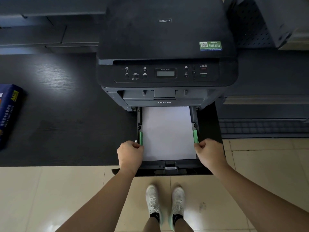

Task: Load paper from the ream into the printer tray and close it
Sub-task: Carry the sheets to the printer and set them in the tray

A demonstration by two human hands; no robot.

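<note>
- Dark wood-grain desk [63, 101] over a pale tiled floor [70, 195]; the person's shoes [165, 203] stand on the tiles directly below the desk's front edge.
- Black printer [165, 47] sits toward the desk's right end, its display panel [165, 73] unlit as far as can be told.
- Printer tray [168, 170] is pulled out, its front lip overhanging the desk's front edge.
- Paper [168, 133] lies flat in the tray, a white stack filling the space between the two green side guides [195, 136]. Stack height cannot be judged.
- Ream [9, 113], in a blue wrapper, lies at the desk's left edge, well apart from the printer.
- Left hand [130, 153] is curled closed at the tray's left side, fingers at or on the near end of the left green guide; whether it pinches the guide or grips the tray wall cannot be told.
- Right hand [209, 152] mirrors it at the right guide, likewise closed, its exact hold equally uncertain.
- Assessment: loading appears done; the step in hand is settling the guides against the stack or taking hold to close.
- Next move calls for guides snug to the paper edges, then a straight, even push with both hands so the tray runs in square until seated.
</note>
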